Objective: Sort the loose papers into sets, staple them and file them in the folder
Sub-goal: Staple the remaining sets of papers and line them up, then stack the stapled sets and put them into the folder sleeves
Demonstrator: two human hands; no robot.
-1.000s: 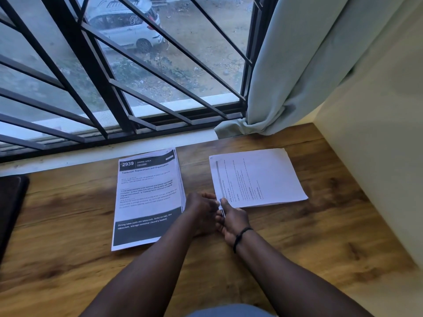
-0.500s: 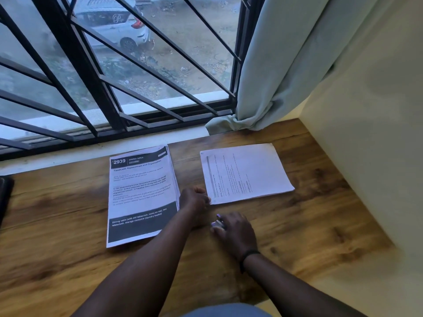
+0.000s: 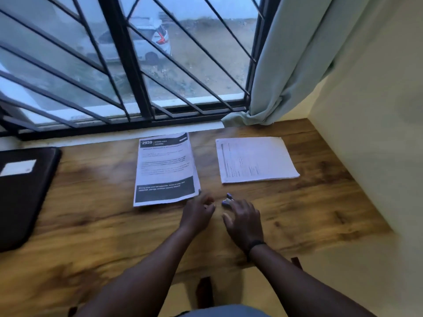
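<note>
Wooden desk [image 3: 91, 225] bears both hands, right hand [image 3: 243, 219] gripping stapler [image 3: 229, 197].

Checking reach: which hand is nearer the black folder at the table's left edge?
Left. The left hand lies right of the black folder, beyond the printed stack; the right hand is farther right.

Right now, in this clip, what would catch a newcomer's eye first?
Two paper sets lie side by side on the wooden desk under the barred window: the set with the dark 2939 header on the left, the plainer set on the right. Just in front of them both hands hover, the right hand by a small metallic thing. A dark folder lies far left.
</note>
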